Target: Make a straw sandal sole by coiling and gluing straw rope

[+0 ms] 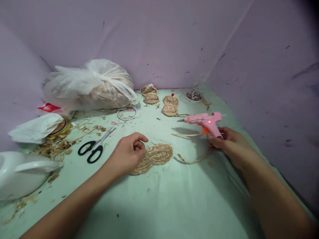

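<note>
1 pink plastic glue gun (pixel 201 119): our right hand (pixel 233 144) grips its handle base, likely keeping fingers off the tip. 1 tan braided-fibre, peanut-shaped mat (pixel 159 153): flat, partly beneath our half-curled left hand (pixel 129 154); whether that pinches anything, we cannot tell. 1 translucent white plastic bag (pixel 99 78): tan contents. 1 round white dish (pixel 194 100): small red-and-white pieces.

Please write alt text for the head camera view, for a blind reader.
The right hand holds a pink glue gun; the left hand is at a coiled, braided sole shape on a green surface. Black-handled scissors lie nearby.
</note>
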A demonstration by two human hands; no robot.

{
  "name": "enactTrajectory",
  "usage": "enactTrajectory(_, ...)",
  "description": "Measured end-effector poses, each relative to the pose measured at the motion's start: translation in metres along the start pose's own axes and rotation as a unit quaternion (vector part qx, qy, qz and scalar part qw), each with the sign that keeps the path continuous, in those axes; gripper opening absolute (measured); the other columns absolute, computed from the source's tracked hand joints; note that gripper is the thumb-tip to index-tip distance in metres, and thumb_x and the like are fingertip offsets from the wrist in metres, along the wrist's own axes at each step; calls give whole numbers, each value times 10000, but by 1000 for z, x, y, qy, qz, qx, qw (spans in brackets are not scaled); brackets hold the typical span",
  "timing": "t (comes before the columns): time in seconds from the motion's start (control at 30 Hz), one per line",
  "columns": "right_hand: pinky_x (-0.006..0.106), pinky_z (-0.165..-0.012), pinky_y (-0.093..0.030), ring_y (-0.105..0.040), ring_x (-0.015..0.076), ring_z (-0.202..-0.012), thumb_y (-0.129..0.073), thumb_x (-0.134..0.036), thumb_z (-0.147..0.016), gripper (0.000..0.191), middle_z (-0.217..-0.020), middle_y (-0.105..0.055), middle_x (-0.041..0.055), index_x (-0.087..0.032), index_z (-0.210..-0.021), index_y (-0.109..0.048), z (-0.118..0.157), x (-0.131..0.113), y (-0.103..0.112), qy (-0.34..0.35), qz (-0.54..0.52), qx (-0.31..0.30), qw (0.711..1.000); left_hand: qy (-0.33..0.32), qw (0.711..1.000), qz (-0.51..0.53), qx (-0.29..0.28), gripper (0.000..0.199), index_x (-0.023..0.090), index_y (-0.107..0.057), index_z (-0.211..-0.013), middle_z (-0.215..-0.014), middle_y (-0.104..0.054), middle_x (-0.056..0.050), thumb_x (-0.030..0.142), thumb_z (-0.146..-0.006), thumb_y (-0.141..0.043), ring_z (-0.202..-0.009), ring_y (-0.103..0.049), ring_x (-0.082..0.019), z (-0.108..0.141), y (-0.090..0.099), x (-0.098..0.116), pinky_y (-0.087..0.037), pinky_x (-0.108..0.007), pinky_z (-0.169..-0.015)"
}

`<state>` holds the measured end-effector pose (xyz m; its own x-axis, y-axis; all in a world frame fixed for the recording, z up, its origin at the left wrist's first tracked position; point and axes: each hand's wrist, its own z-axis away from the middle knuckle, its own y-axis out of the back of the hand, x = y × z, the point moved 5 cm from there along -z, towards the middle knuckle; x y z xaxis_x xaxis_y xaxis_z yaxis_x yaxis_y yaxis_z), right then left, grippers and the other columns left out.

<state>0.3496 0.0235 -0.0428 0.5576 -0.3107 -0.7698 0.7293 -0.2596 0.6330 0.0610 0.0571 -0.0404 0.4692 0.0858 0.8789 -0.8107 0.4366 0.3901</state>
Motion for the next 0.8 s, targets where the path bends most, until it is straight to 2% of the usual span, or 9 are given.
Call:
enactTrajectory(0.07, 296, -527, -500, -554, 160, -563, -579, -366, -666, 170, -643, -537, -1, -220, -721, -512, 18, -3, -7, -9, -81, -40, 996, 2, 1000, -5, 3, 237, 156, -503, -849, -571, -519, 60, 108, -616, -508, -492, -412, -79, -1, 2, 0, -325, -206, -478)
enactTrajectory(0.17, 217, -481, -454, -508, 118, -561, -603, -372, -721, 175, -686, -533, -9, -219, -792, -557, 46, -9, -19, 9, -209, -112, 971, 3, 1000, -17, 13, 237, 158, -507, -840, -563, -525, 61, 108, -609, -514, -491, -427, -83, -1, 4, -1, -336, -207, -483)
enactTrajectory(0.3, 208, -541, -442, -538, 126, -636, -599, -350, -766, 220, -795, -607, 14, -225, -947, -586, 68, -13, -29, 83, -210, -159, 961, 3, 999, -27, 23, 248, 163, -508, -848, -570, -544, 57, 111, -607, -518, -500, -450, -90, 0, 6, 1, -354, -209, -493)
enactTrajectory(0.4, 228, -602, -441, -560, 154, -720, -576, -336, -789, 210, -855, -624, 20, -230, -969, -592, 72, -15, -32, 141, -153, -146, 967, 0, 999, -36, 28, 248, 165, -513, -854, -567, -542, 55, 112, -612, -515, -497, -442, -90, 2, 7, 3, -354, -211, -492)
enactTrajectory(0.5, 214, -524, -405, -517, 132, -619, -572, -306, -789, 119, -736, -587, -8, -224, -872, -596, 76, -20, -35, 188, -80, -129, 970, -5, 999, -36, 31, 248, 172, -518, -858, -571, -541, 53, 116, -616, -510, -500, -436, -92, 3, 7, 4, -352, -210, -485)
enactTrajectory(0.63, 211, -432, -353, -428, 111, -493, -546, -293, -792, 130, -582, -486, -27, -204, -698, -553, 82, -30, -37, 222, -30, -102, 969, -8, 999, -37, 37, 244, 180, -520, -857, -581, -557, 48, 123, -620, -512, -507, -448, -96, 5, 8, 4, -354, -209, -481)
enactTrajectory(0.8, 217, -409, -337, -421, 116, -471, -535, -289, -796, 151, -544, -462, -30, -210, -668, -526, 85, -32, -37, 237, -28, -73, 968, -1, 999, -32, 42, 245, 181, -519, -852, -568, -563, 49, 123, -615, -513, -495, -456, -98, 5, 9, 2, -355, -215, -474)
